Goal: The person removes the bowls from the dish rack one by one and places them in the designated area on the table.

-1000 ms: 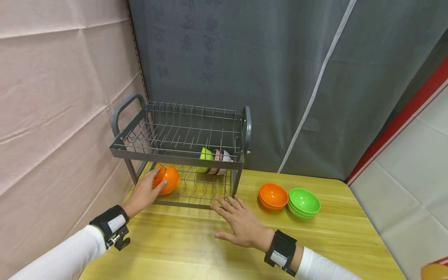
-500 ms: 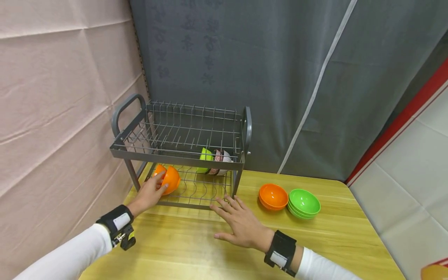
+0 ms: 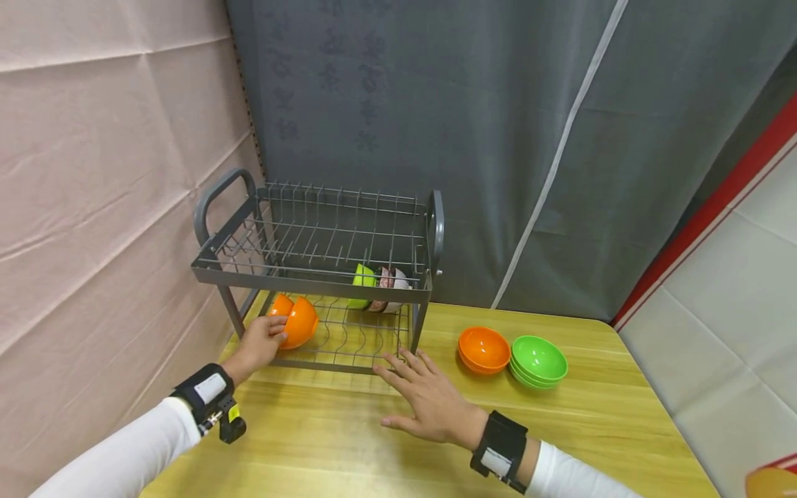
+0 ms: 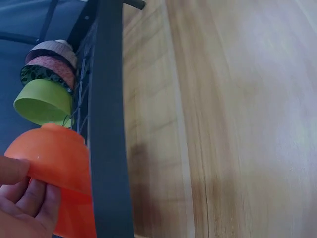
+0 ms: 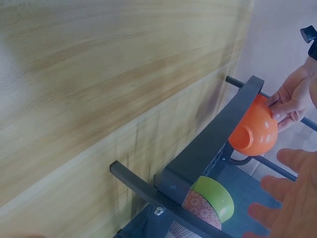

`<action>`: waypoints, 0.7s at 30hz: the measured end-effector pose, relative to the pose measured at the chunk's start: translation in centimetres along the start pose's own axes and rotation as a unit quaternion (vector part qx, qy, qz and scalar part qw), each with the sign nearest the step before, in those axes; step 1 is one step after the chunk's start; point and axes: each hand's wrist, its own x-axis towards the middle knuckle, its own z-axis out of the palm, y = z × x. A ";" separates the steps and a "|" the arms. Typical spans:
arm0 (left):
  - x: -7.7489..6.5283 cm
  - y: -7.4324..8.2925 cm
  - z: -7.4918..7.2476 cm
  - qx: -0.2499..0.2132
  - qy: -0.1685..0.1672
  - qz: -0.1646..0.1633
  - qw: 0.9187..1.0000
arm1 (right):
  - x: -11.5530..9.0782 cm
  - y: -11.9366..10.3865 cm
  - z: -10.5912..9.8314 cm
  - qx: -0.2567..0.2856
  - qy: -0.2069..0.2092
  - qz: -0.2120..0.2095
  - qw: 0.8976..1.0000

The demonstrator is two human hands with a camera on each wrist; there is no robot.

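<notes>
My left hand (image 3: 257, 344) pinches the rim of an orange bowl (image 3: 301, 324) tipped on its side on the lower tier of a dark dish rack (image 3: 311, 280). In the left wrist view the thumb lies on that bowl's outside, with the fingers inside its rim. A second orange bowl (image 3: 282, 305) stands just left of it, partly hidden by the hand and the first bowl. My right hand (image 3: 429, 401), fingers spread and holding nothing, is by the rack's front right corner; the right wrist view catches its fingers (image 5: 292, 193) at the edge.
On the lower tier's right side sit a green bowl (image 3: 364, 285), a pink patterned bowl (image 5: 202, 208) and a whitish bowl (image 4: 55, 48). Stacked orange bowls (image 3: 483, 349) and stacked green bowls (image 3: 539, 360) stand on the wooden table right of the rack. A pink cloth (image 3: 112, 207) hangs at left.
The left hand has gone from reaching over both orange bowls to pinching the right one's rim, its fingers drawn lower and closer together. The right hand has stayed put.
</notes>
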 end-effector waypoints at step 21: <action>-1.6 3.5 0.8 -0.062 -0.065 -0.007 0.996 | -0.4 0.4 -0.2 -0.005 0.003 0.007 1.000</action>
